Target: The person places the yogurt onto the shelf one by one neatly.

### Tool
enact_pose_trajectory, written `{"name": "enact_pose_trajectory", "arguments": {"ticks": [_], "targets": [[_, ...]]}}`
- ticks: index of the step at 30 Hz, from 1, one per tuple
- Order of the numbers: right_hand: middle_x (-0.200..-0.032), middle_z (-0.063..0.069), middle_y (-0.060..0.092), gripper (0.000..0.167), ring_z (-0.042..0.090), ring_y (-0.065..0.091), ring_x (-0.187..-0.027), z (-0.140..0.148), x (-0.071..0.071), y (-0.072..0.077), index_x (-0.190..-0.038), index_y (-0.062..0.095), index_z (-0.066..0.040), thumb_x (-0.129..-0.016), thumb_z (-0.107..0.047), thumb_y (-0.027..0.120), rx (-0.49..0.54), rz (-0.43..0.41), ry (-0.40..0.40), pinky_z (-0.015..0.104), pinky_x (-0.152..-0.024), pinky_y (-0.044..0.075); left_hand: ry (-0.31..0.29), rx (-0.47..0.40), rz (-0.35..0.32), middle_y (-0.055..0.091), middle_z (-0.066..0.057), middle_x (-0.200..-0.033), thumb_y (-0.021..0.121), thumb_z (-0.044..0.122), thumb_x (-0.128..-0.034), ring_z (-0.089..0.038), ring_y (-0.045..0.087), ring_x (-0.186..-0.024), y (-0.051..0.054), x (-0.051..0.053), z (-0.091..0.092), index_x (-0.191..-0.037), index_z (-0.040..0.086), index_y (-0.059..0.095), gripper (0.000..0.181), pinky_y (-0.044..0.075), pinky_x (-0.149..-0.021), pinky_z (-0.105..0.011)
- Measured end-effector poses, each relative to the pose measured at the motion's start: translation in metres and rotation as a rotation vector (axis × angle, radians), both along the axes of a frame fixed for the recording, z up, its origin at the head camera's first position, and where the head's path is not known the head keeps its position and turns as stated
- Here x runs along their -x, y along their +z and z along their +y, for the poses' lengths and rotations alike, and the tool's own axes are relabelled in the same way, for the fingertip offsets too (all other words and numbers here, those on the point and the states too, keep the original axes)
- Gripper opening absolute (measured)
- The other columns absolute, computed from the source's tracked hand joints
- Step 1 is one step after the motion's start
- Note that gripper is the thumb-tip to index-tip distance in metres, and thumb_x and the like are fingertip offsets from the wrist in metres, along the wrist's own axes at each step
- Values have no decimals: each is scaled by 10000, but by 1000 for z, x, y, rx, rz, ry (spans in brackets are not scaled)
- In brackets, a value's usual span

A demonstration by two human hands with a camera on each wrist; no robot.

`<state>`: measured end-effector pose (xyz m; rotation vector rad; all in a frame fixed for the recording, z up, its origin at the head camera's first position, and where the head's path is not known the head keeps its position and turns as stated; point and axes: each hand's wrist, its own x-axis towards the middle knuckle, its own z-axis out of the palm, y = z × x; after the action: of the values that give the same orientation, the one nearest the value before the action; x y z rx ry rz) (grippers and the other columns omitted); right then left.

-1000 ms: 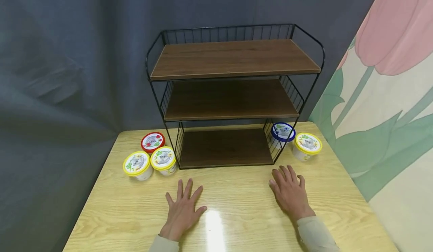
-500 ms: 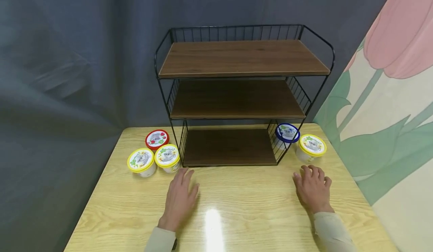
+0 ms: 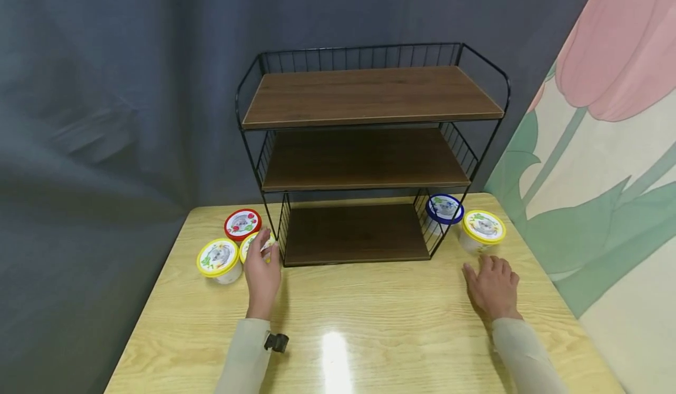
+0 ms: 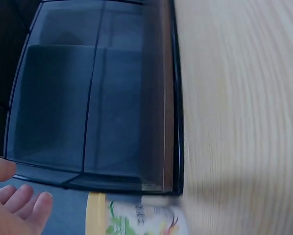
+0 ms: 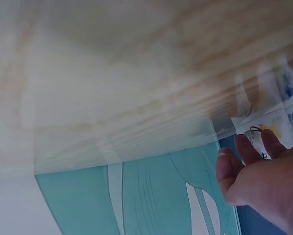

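Observation:
My left hand hovers over a yellow-lidded tub beside the rack's left side and hides part of its lid. In the left wrist view a gap shows between the fingers and that tub's printed wall. Touching or close to it are a second yellow-lidded tub and a red-lidded tub. On the right, my right hand rests on the table, fingers loosely bent. Just beyond its fingertips stands another yellow-lidded tub, with a blue-lidded tub behind the rack's right side.
A three-tier rack with brown boards and a black wire frame stands at the back of the pale wooden table. Dark cloth hangs behind and to the left. A tulip-patterned panel borders the right edge.
My left hand has moved forward from the table up to the yellow-lidded tub by the rack. My right hand has shifted right, nearer the other yellow-lidded tub. The head view has moved slightly.

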<state>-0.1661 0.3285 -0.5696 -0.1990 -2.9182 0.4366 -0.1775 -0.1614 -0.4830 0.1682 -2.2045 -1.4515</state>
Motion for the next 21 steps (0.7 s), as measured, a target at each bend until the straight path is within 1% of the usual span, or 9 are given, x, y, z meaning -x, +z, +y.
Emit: {"name": "enact_pose_trajectory", "arguments": {"ticks": [4,6,8,11,13,16,19,21], "targets": [[-1329,393,383,623,572,323,-1254,0,5,-1,-1346,384,132,-1063,-422,351,16,-8,5,698,-949,266,-19,-101,-33,612,-170,-1370,596,81,-981,-326,592,-1265,-3,8,4,-1392,12,535,421,499,-1000,-424],[-1320,399,382,644,574,330,-1245,2,7,-1,-1352,372,139,-1062,-435,342,25,-8,-2,698,-946,268,-25,-117,-41,623,-176,-1352,580,62,-986,-312,593,-1267,-5,10,6,-1383,5,539,403,497,-1000,-405],[-1307,406,385,667,577,340,-1232,3,10,-1,-1357,362,151,-1059,-446,339,30,-1,-10,696,-939,271,-25,-130,-33,645,-182,-1314,572,54,-988,-301,608,-1243,-5,12,6,-1355,2,560,370,497,-988,-389],[-1283,435,396,717,588,365,-1199,5,14,0,-1343,352,185,-1054,-471,338,20,11,-36,690,-933,285,-11,-121,-26,668,-185,-1263,561,69,-997,-297,635,-1184,-4,15,5,-1314,12,595,324,509,-955,-373],[-1270,453,410,743,599,389,-1169,6,18,0,-1345,339,196,-1048,-485,350,8,18,-58,686,-921,301,-7,-123,-21,682,-183,-1231,563,89,-1001,-292,648,-1153,-3,16,4,-1285,19,617,298,511,-948,-388],[-1264,470,416,808,611,403,-1147,8,22,2,-1370,292,202,-1033,-529,357,-2,14,-108,683,-923,309,-6,-104,-43,687,-167,-1215,554,117,-1011,-295,653,-1151,-5,16,2,-1276,20,622,290,516,-959,-424],[-1289,471,400,906,613,387,-1184,11,28,4,-1439,206,191,-1008,-590,364,16,5,-162,688,-964,293,-3,-69,-59,684,-157,-1211,543,141,-1021,-306,653,-1154,-9,17,0,-1267,24,624,285,516,-970,-461],[-1320,462,382,962,607,365,-1224,13,32,6,-1479,144,168,-989,-629,370,58,0,-192,688,-992,271,3,-36,-54,691,-148,-1195,539,148,-1023,-315,659,-1139,-11,18,-1,-1249,28,633,272,523,-959,-476]]}}
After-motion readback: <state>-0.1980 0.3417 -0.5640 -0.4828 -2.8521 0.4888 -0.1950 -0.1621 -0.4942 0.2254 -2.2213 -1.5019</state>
